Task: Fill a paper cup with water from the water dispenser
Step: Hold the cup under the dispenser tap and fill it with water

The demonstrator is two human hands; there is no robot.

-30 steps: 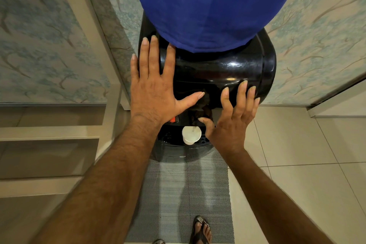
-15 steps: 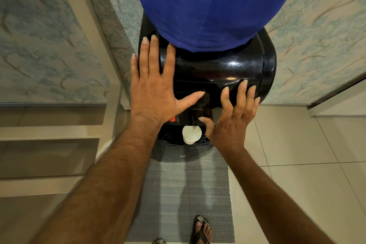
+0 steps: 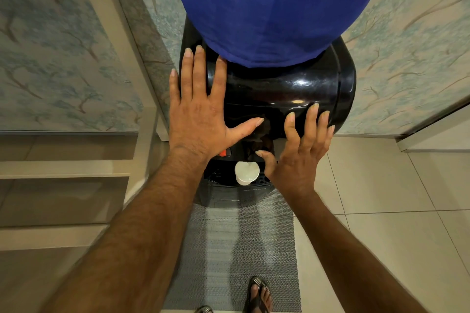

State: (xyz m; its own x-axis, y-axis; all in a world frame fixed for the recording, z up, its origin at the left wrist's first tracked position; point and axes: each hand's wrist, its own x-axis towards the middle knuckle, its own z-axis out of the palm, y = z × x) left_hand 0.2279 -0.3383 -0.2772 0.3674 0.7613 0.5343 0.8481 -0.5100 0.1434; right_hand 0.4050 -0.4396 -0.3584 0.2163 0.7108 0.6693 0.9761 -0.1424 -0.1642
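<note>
The paper cup (image 3: 246, 173) stands upright on the drip tray (image 3: 218, 179) of the water dispenser (image 3: 279, 94), directly below the taps, so that water can fall straight into it without anyone holding it. The left hand (image 3: 199, 112) lies flat on the glossy black top, its grip spread wide with fingers reaching toward the blue-covered bottle (image 3: 274, 7); this looks like bracing, steadying the body of the machine. The right hand (image 3: 297, 150) rests its spread fingers on the front edge, while its thumb (image 3: 264, 157) curls down and inward toward the tap area above the cup, probably to press a lever; the lever itself is hidden in shadow, so contact cannot be confirmed. A small red tap (image 3: 223, 152) shows beside the left wrist. Neither hand holds anything. Whether water is flowing, or how full the cup is, cannot be told.
</note>
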